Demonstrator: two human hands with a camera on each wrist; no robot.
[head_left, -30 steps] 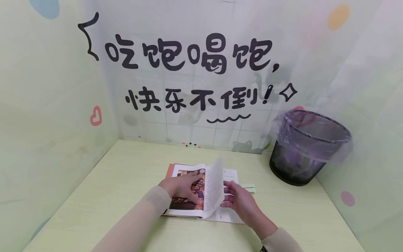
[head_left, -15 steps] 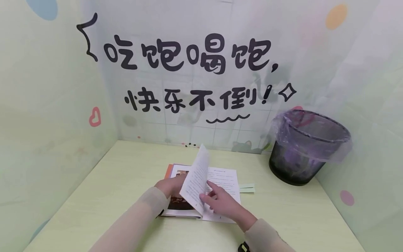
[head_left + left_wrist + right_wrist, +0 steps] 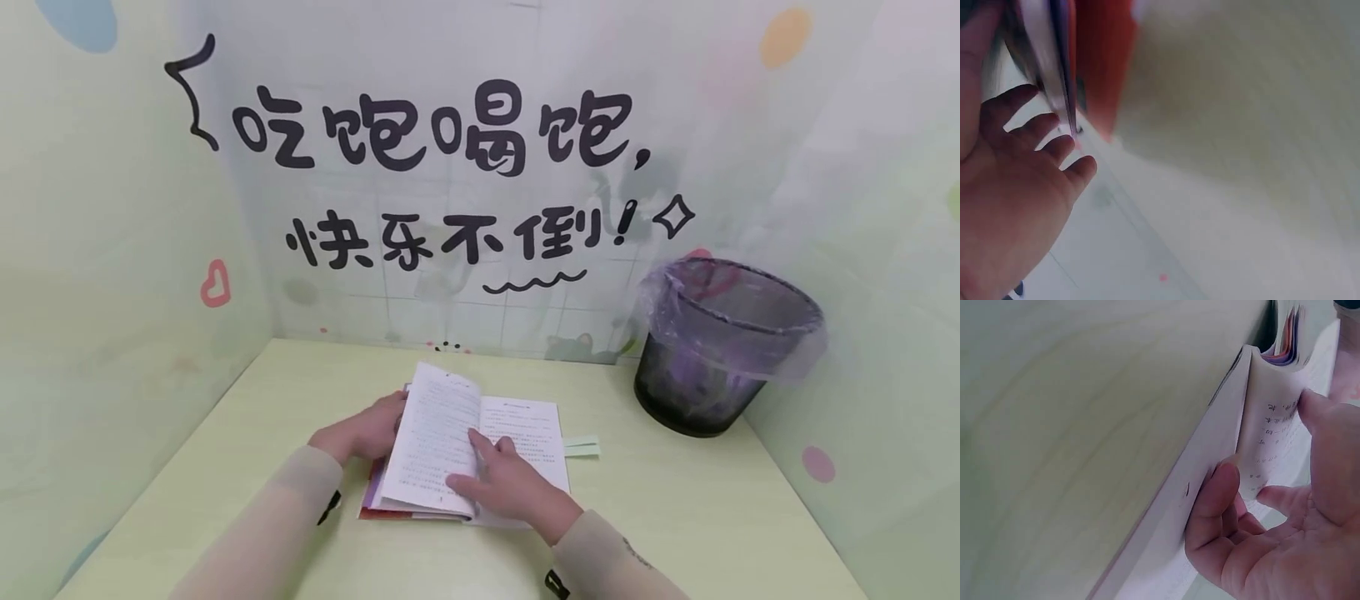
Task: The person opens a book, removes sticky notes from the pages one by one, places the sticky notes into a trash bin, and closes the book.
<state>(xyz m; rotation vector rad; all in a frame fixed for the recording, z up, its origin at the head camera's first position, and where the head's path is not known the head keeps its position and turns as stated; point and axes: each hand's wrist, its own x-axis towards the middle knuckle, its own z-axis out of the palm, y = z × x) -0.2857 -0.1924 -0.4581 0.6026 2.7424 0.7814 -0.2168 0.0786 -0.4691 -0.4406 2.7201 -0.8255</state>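
Observation:
An open book [image 3: 525, 415] with printed pages lies on the table, its left leaves raised at a slant. My left hand [image 3: 367, 427] is at the book's left edge, its fingertips partly hidden behind the raised page [image 3: 438, 433]. The left wrist view has the left hand [image 3: 1022, 181] with fingers spread beside the book's edge and an orange-red cover [image 3: 1102, 69]. My right hand [image 3: 517, 483] lies over the middle of the book, thumb and index finger against the left page. In the right wrist view, its other fingers [image 3: 1213, 506] bend against the right page.
Pale green paper strips [image 3: 582, 447] stick out past the book's right side. A black waste bin [image 3: 697, 387] with a purple-tinted plastic liner stands at the back right. Printed curtains [image 3: 420, 325] bound the pale wood table [image 3: 675, 517] at the back and sides.
The page has swung over from right to left, covering the picture page. My right hand has followed it leftward, and my left hand has slid from the picture page to the book's left edge.

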